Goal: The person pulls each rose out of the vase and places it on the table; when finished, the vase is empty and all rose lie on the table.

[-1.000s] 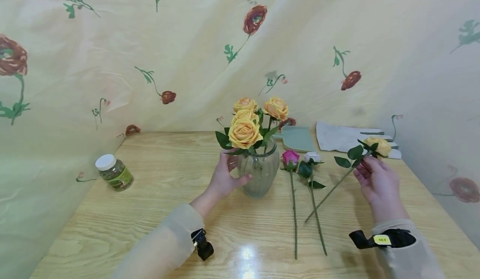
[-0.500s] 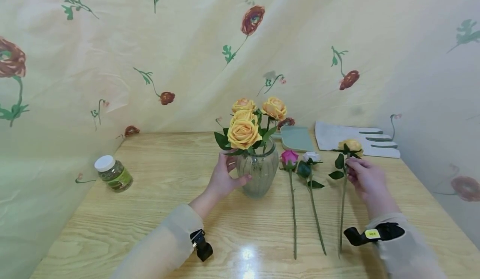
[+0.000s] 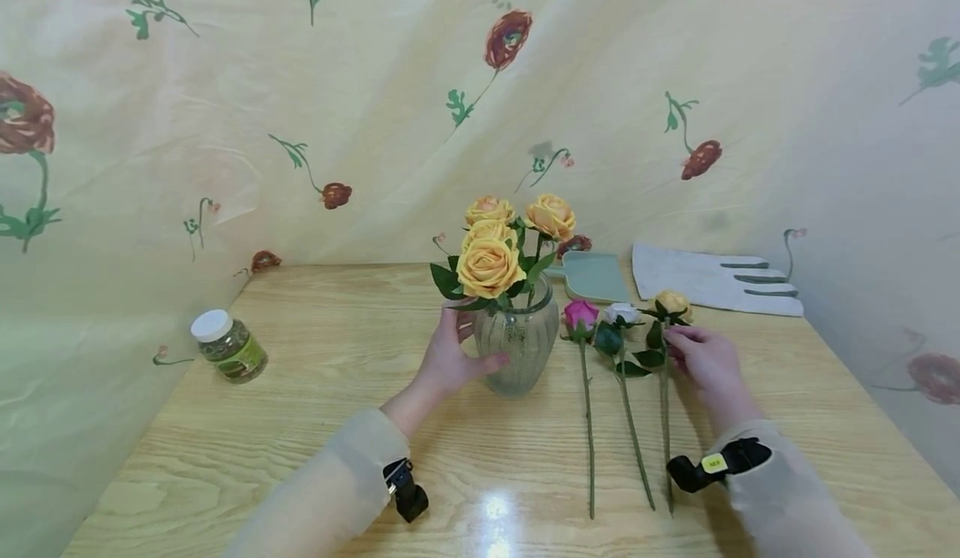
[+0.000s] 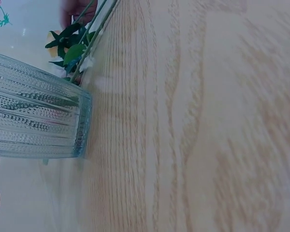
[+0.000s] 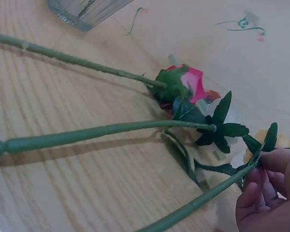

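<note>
My left hand (image 3: 453, 356) holds the ribbed glass vase (image 3: 517, 349) by its left side, thumb across the front. Several yellow-orange roses (image 3: 489, 266) stand in the vase. At the right, my right hand (image 3: 705, 358) pinches the stem of a single yellow rose (image 3: 672, 306) just under its bloom. That stem (image 5: 193, 205) runs toward the near edge of the table. Left of it lie a white rose (image 3: 622, 314) and a pink rose (image 3: 581, 316), with stems pointing the same way. In the left wrist view only fingertips of my left hand show beside the vase (image 4: 34, 111).
A jar with a white lid (image 3: 228, 345) stands at the left of the wooden table (image 3: 315, 324). Behind the vase lies a pale green dustpan-like scoop (image 3: 596, 277). A white and grey glove (image 3: 712, 279) lies at the back right, near the flowered curtain (image 3: 405, 108).
My right hand has moved left with the yellow rose, turning its stem from slanting to nearly in line with the other two. My left hand stays on the vase.
</note>
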{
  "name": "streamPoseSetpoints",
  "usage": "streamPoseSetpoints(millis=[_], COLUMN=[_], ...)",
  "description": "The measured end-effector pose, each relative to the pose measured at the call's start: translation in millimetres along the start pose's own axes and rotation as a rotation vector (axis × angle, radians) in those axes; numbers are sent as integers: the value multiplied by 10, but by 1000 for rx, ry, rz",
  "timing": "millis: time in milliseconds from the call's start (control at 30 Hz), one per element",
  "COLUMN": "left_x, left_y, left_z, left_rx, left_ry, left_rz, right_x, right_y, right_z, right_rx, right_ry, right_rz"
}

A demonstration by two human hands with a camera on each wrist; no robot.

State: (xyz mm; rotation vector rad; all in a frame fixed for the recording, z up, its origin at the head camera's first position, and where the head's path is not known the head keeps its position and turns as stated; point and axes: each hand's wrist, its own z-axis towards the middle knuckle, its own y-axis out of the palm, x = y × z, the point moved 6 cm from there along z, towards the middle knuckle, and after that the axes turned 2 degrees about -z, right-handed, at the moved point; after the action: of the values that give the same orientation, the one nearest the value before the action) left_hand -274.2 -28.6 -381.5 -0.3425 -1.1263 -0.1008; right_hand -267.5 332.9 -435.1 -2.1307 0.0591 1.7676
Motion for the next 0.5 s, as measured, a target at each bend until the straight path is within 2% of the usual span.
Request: streamPoseSetpoints(millis=[133,500], left_x=[-8,19], left_y=[5,7], left_z=[0,-2], left_rx=[1,-1], left_ry=[-20,-9], left_rz=[9,11], right_x=[17,69], right_y=[37,59], right_z=[6,10], right_rx=[2,18], right_ry=[-25,44], right_rz=[-82,-2])
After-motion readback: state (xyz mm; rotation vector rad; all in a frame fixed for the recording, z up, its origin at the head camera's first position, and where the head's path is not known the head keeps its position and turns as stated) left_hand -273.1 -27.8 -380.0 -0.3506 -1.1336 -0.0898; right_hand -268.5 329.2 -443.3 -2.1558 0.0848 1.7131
